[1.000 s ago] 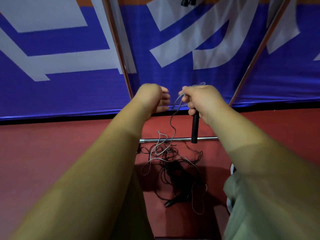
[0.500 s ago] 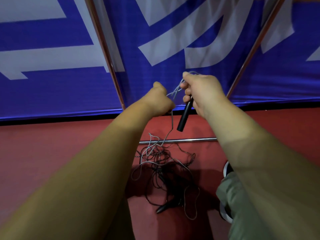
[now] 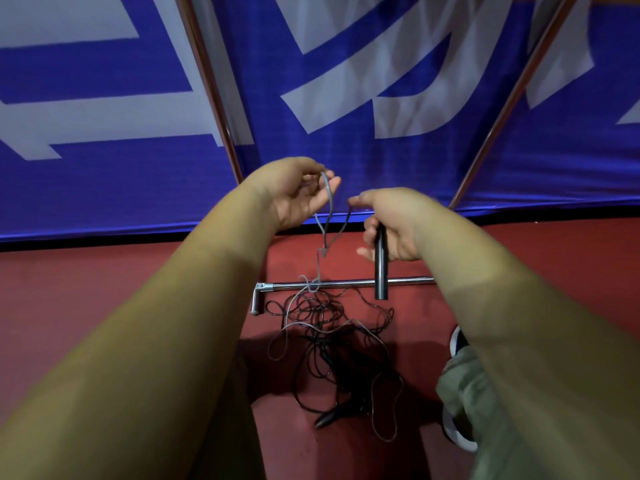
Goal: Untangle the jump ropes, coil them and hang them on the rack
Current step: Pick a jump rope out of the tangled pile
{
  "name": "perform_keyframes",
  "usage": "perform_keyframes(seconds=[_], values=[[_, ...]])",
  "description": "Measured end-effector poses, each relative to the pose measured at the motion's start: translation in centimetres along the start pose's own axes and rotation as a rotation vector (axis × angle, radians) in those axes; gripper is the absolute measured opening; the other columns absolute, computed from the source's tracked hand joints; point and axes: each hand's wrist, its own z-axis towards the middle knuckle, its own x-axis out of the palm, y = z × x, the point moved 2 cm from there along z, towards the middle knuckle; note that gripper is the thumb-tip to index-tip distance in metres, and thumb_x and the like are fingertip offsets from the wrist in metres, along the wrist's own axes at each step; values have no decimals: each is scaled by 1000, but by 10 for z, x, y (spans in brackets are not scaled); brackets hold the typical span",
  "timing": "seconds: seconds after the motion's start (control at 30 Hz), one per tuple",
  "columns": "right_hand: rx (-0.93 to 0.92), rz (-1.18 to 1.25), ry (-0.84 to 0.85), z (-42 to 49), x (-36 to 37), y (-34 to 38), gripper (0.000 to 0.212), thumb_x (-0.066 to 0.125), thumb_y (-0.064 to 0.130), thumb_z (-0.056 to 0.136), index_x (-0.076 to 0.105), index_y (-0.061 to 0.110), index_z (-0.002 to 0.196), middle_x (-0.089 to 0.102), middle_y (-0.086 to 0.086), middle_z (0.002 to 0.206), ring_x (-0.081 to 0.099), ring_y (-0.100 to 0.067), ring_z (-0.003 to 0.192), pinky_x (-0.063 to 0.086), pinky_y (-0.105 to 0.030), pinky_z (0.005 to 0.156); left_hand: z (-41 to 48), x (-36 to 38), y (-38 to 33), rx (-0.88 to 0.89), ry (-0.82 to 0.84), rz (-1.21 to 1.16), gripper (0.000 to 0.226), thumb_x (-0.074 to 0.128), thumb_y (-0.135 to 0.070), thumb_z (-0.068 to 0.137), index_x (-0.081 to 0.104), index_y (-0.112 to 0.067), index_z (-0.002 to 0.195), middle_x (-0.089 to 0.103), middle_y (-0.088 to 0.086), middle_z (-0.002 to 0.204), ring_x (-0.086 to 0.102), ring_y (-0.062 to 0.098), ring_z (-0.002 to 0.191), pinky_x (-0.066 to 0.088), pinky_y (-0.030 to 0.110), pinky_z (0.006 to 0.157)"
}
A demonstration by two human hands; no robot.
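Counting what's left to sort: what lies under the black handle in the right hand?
Below the black handle in the right hand: a metal bar and tangled ropes on the red floor. The right forearm covers the floor beside the pile.

Place: sports hall | red court floor (image 3: 104,306) — blue printed banner (image 3: 433,174) | metal rack (image 3: 349,283)

The left hand (image 3: 294,195) and right hand (image 3: 398,223) are bare, as are both forearms (image 3: 173,323). Loose olive-green cloth trousers (image 3: 467,389) cover the legs; a white-soled dark shoe (image 3: 456,341) peeks beside them.
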Motion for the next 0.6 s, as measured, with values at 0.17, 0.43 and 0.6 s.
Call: perform_keyframes(seconds=[0.17, 0.43, 0.6], values=[[-71, -147, 37, 7, 13, -5, 35, 52, 4, 94, 63, 21, 122, 52, 0, 75, 30, -7, 41, 42, -26, 49, -2, -1, -3, -35, 26, -215, 12, 56, 3, 103, 60, 8, 93, 63, 15, 71, 69, 25, 71, 66, 33, 63], [-199, -397, 77, 12, 20, -18, 19, 72, 29, 101, 77, 19, 116, 76, -5, 108, 41, -9, 48, 46, -25, 51, 0, -3, -11, -82, 105, -487, 16, 49, 6, 106, 60, 17, 105, 64, 27, 84, 66, 31, 82, 66, 44, 69], [-259, -246, 23, 10, 20, -9, 21, 65, 29, 106, 73, 13, 117, 82, -7, 91, 34, -8, 40, 38, -21, 46, 6, -10, -10, 26, -29, -152, 31, 34, -16, 113, 57, 6, 109, 68, 19, 100, 72, 29, 91, 64, 48, 66]])
